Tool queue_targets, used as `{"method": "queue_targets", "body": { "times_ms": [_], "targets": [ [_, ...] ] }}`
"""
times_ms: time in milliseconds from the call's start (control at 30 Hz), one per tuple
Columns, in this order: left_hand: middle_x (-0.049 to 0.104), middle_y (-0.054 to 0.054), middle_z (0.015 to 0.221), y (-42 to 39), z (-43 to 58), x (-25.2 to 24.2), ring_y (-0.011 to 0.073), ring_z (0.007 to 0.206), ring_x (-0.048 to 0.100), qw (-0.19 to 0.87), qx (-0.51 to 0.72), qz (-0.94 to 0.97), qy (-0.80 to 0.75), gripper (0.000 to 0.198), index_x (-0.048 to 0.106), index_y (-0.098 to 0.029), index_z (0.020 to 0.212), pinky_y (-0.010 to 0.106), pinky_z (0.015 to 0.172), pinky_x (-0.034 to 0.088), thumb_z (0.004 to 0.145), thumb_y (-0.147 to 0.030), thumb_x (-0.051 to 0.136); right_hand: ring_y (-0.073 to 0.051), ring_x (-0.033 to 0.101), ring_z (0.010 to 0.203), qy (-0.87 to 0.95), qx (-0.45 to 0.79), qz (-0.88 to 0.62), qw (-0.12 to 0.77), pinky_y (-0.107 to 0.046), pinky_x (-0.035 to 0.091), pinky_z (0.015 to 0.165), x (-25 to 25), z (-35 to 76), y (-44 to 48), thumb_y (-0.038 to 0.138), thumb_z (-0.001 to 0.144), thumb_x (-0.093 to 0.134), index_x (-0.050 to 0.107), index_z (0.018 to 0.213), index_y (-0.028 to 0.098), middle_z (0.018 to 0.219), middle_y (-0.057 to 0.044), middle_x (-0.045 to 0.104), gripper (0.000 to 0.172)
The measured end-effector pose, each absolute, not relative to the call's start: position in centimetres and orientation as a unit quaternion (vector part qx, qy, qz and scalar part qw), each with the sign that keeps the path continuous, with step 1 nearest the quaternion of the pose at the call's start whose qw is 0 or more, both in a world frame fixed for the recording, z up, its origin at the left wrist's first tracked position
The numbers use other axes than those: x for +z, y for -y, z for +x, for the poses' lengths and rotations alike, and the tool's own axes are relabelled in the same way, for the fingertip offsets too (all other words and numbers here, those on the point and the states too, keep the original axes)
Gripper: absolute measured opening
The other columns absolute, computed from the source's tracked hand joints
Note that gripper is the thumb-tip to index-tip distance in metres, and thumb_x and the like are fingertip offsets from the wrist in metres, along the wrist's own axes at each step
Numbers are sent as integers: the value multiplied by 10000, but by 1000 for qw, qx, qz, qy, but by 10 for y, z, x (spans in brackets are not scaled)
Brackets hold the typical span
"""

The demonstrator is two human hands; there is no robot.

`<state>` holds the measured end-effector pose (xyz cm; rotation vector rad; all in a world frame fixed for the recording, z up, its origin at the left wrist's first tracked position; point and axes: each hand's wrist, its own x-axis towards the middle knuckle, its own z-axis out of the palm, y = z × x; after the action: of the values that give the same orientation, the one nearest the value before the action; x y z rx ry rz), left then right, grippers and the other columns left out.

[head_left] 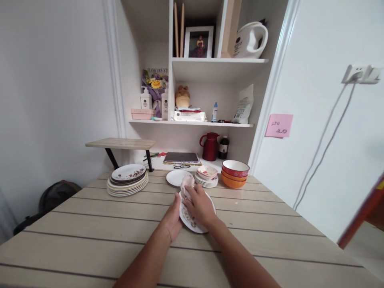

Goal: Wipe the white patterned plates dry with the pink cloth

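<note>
Both forearms (147,256) and hands (200,206) are bare.

Single view from head, facing forward and down: hands (201,206) near, table (126,220) below, shelves (219,61) farther ahead.

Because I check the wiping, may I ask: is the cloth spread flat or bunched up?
Bunched up: the cloth shows as a crumpled lump at the right hand's fingers, over the plate.
</note>
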<state>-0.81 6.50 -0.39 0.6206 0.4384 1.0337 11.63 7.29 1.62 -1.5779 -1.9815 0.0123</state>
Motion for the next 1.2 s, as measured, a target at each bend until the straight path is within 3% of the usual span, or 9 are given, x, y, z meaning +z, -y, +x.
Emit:
{"method": "queue_targets", "body": {
  "times_ms": [300, 600, 867, 1033, 1200],
  "targets": [
    [713, 154, 1082, -63, -10, -5, 280, 1046, 650, 789, 505, 279, -211, 710, 592, -163, 1244, 387, 892, 503, 771, -680, 478, -190, 545, 933, 845, 206, -411, 274, -303, 441, 832, 27, 123, -59, 215, 750, 651, 627, 1127, 283, 1028, -24, 529, 384],
    [668, 196, 1176, -66, -10, -6, 314, 1161, 585, 810, 474, 278, -204, 857, 591, -129, 1252, 445, 1001, 433, 725, -772, 382, -170, 582, 832, 801, 353, -455, 163, -261, 461, 728, 30, 173, -57, 210, 611, 712, 716, 1019, 302, 1050, -2, 629, 419],
    [661, 194, 1191, -69, -12, -8, 312, 1182, 569, 819, 467, 257, -212, 874, 578, -140, 1270, 462, 1007, 426, 729, -782, 338, -180, 590, 799, 818, 293, -467, 164, -259, 444, 698, 32, 166, -54, 178, 600, 656, 739, 951, 294, 935, 10, 683, 379],
    [661, 173, 1200, -69, -10, -7, 284, 1176, 577, 801, 500, 270, -191, 791, 566, -149, 1278, 418, 1010, 428, 771, -726, 375, -194, 588, 877, 802, 173, -508, 264, -262, 407, 747, 23, 122, -63, 248, 754, 590, 672, 1107, 265, 986, -36, 661, 363],
    [624, 148, 1274, -69, -7, -10, 269, 1210, 555, 778, 512, 306, -200, 688, 531, -203, 1320, 427, 1054, 382, 815, -658, 424, -192, 590, 889, 721, 62, -647, 239, -256, 361, 697, 22, 117, -77, 360, 884, 465, 604, 1189, 316, 1028, -55, 614, 338]
  ]
}}
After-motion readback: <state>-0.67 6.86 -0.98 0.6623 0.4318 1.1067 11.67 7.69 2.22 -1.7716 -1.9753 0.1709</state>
